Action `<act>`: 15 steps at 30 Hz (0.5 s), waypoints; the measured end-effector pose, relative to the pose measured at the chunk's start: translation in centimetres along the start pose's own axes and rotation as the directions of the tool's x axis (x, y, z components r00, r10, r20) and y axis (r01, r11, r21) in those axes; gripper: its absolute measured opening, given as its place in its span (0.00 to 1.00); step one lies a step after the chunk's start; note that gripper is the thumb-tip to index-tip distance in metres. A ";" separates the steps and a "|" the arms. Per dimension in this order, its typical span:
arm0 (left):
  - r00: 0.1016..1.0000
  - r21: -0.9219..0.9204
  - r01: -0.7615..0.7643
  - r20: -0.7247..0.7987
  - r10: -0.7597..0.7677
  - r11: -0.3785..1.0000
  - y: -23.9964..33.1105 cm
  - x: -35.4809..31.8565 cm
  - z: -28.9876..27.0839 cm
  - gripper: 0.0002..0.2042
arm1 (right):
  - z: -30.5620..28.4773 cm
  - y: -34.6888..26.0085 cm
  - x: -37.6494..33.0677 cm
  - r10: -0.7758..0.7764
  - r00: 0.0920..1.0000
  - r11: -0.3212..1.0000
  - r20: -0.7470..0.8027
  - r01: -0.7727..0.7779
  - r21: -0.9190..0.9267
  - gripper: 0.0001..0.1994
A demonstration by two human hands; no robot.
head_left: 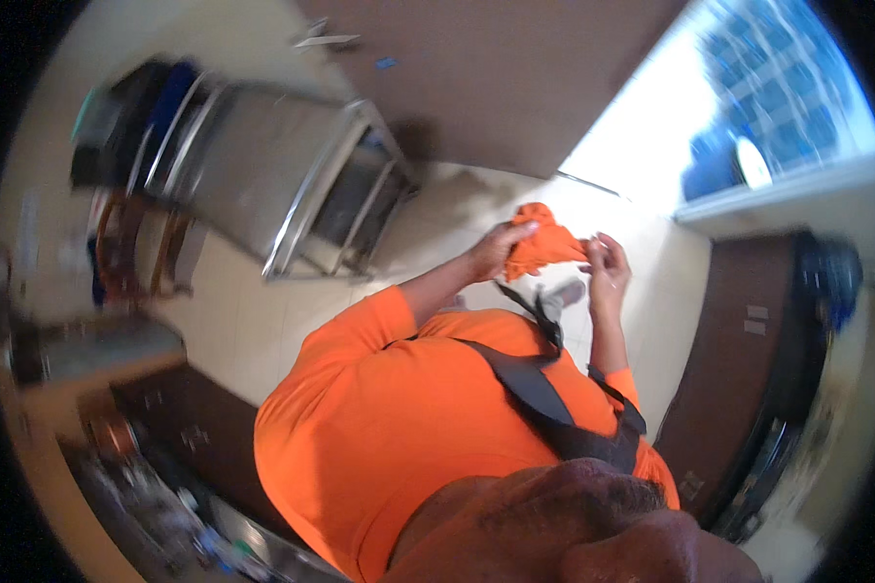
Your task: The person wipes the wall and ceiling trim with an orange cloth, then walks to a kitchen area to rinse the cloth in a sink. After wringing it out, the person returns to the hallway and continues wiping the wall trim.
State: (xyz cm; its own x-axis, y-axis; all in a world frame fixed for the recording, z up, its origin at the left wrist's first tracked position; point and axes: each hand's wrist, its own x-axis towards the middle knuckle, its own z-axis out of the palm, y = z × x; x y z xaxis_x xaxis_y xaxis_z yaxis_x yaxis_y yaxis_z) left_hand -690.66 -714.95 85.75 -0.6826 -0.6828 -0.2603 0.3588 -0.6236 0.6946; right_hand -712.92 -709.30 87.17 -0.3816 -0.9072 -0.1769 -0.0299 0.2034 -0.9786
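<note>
A bunched orange cloth [544,245] is stretched between my two hands, in front of my body and above the floor. My left hand [494,251] is closed round the crumpled left side of it, thumb on top. At the right end, my right hand [608,262] pinches a narrow corner between the fingertips. The cloth's fuller, folded part lies close to my left hand, and it tapers toward the right one. What the folds cover cannot be made out. Both my forearms come out of orange sleeves.
A metal rack with a flat top [253,160] stands at the left. Beyond is a brown door [496,78], with a bright doorway at the right. A dark brown cabinet [734,330] lines the right side. At lower left, a counter [262,539] carries blurred small items.
</note>
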 end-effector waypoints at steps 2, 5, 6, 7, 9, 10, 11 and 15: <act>0.997 0.007 0.054 0.061 -0.054 0.999 -0.6 3.8 1.6 0.26 | -3.0 1.2 1.5 0.005 0.999 0.999 -0.048 -0.004 0.032 0.17; 0.992 0.117 0.119 0.023 -0.122 0.986 -0.9 9.7 8.2 0.25 | -8.9 2.8 4.2 0.022 0.992 0.996 -0.124 -0.011 0.089 0.20; 0.987 0.213 0.151 0.023 -0.159 0.965 -1.6 11.4 8.8 0.24 | -10.7 3.1 5.0 0.021 0.991 0.996 -0.129 -0.010 0.084 0.21; 0.983 0.314 0.163 0.030 -0.181 0.935 -1.7 13.8 9.4 0.23 | -12.8 3.7 6.2 0.031 0.993 0.999 -0.111 -0.028 0.027 0.23; 0.993 0.389 0.105 0.003 -0.115 0.915 -2.9 17.5 12.4 0.21 | -15.7 3.1 7.6 0.004 1.000 0.990 -0.020 -0.001 0.144 0.25; 0.992 0.441 0.083 0.052 -0.118 0.894 -3.9 19.2 13.8 0.21 | -17.6 3.5 8.1 -0.058 0.998 0.986 0.023 0.053 0.155 0.26; 0.989 0.497 0.067 0.081 -0.123 0.865 -4.0 21.0 15.1 0.21 | -18.9 2.4 8.9 -0.086 0.995 0.980 0.056 0.074 0.184 0.26; 0.972 0.528 0.078 0.148 -0.182 0.846 -4.5 28.6 20.5 0.20 | -25.7 -0.9 12.1 -0.092 0.982 0.978 0.167 0.058 0.200 0.21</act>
State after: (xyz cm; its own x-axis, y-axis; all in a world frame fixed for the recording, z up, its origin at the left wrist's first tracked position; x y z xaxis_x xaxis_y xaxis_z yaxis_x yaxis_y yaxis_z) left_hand -724.86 -723.85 88.93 -0.8229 -0.4942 -0.2803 -0.0859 -0.3794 0.9212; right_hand -741.29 -711.03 88.60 -0.2175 -0.9708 -0.1012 0.1332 0.0732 -0.9884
